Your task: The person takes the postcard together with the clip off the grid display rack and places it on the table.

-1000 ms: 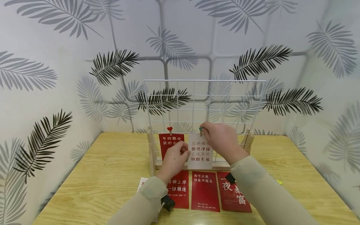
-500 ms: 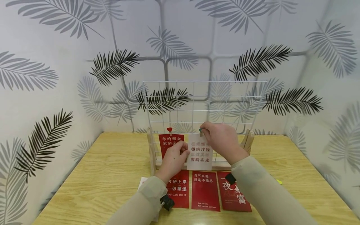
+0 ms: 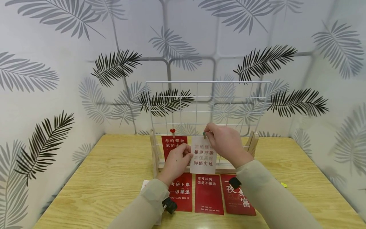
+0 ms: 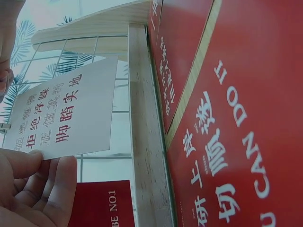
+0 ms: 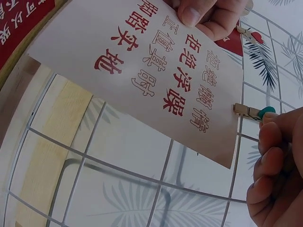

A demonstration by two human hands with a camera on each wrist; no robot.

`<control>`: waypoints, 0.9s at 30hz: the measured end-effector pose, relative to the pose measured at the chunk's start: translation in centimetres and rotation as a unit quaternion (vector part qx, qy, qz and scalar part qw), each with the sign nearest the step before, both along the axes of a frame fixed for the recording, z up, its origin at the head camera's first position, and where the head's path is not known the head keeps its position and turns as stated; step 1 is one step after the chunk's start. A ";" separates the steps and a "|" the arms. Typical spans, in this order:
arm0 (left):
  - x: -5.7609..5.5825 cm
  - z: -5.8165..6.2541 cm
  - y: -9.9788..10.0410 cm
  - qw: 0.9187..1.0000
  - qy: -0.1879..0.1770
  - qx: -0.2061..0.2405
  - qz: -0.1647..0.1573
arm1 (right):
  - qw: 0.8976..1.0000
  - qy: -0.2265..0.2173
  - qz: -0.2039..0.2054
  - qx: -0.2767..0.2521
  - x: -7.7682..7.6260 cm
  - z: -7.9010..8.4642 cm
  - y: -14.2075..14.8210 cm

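A white card (image 3: 203, 159) with red Chinese lettering hangs upright in front of a white wire grid rack (image 3: 208, 82). My left hand (image 3: 177, 160) pinches its left edge between thumb and fingers. With thumb and forefinger, my right hand (image 3: 227, 140) pinches a small wooden clothespin (image 5: 247, 111) with a teal ornament. The clothespin's tip lies at the card's top edge, by a grid wire. To the left, a red card (image 3: 168, 149) hangs from a clothespin with a red heart (image 3: 172, 131); my left hand partly covers that card.
On the wooden table (image 3: 114, 165), before the rack, lie several red cards, among them a middle one (image 3: 208, 195) and a right one (image 3: 243, 203). A white card (image 3: 145, 183) is half hidden under the left sleeve. Something small and yellow (image 3: 283, 184) lies at right.
The white card and the teal clothespin have shifted down very slightly. Both hands keep their grips and almost the same positions.
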State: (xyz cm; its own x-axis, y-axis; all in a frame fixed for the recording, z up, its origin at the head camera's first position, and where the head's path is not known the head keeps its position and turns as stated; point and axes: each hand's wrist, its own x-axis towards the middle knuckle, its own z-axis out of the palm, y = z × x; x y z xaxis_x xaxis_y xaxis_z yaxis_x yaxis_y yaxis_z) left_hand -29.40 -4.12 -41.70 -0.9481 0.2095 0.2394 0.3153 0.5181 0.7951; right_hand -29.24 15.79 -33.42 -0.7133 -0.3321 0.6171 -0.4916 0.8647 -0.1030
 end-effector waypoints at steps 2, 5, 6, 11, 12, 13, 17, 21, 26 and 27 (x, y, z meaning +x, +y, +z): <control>0.0 0.0 -0.1 1.000 0.001 -0.002 0.000 | 1.000 0.000 0.000 -0.004 0.0 0.0 0.0; 0.0 0.1 -0.2 1.000 -0.007 0.001 -0.001 | 1.000 -0.001 -0.003 -0.010 -0.2 -0.2 0.0; 0.0 0.0 -0.3 1.000 -0.010 0.002 -0.001 | 1.000 -0.001 -0.005 -0.010 -0.2 -0.3 0.1; 0.2 0.2 -0.6 1.000 -0.022 0.009 -0.004 | 1.000 0.009 0.000 -0.012 -0.4 -0.4 0.1; 0.2 0.2 -0.7 1.000 -0.023 0.010 -0.005 | 1.000 0.015 0.003 -0.013 -0.4 -0.4 0.2; 0.3 0.3 -0.8 1.000 -0.024 0.012 -0.006 | 1.000 0.020 0.007 -0.015 -0.4 -0.3 0.2; 0.6 0.7 -1.1 1.000 -0.019 0.018 -0.007 | 0.999 0.023 0.011 -0.023 -0.2 0.3 0.3; 1.0 1.2 -1.4 1.000 -0.005 0.014 -0.004 | 1.000 -0.007 0.001 -0.029 0.2 0.9 0.4; 1.5 1.7 -2.1 1.000 0.018 0.005 -0.007 | 0.998 -0.044 -0.002 -0.045 1.0 1.6 0.9; 1.6 1.7 -2.3 1.000 0.019 0.003 -0.008 | 0.997 -0.052 -0.002 -0.048 1.2 1.7 1.1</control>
State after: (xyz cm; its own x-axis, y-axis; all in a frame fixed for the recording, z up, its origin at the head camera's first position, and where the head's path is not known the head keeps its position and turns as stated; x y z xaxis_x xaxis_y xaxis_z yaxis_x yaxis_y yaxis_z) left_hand -27.80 -6.43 -39.95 -0.9349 0.2233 0.2760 0.3532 0.5070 0.7862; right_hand -28.07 16.86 -31.74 -0.7768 -0.2725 0.5677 -0.4706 0.8503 -0.2358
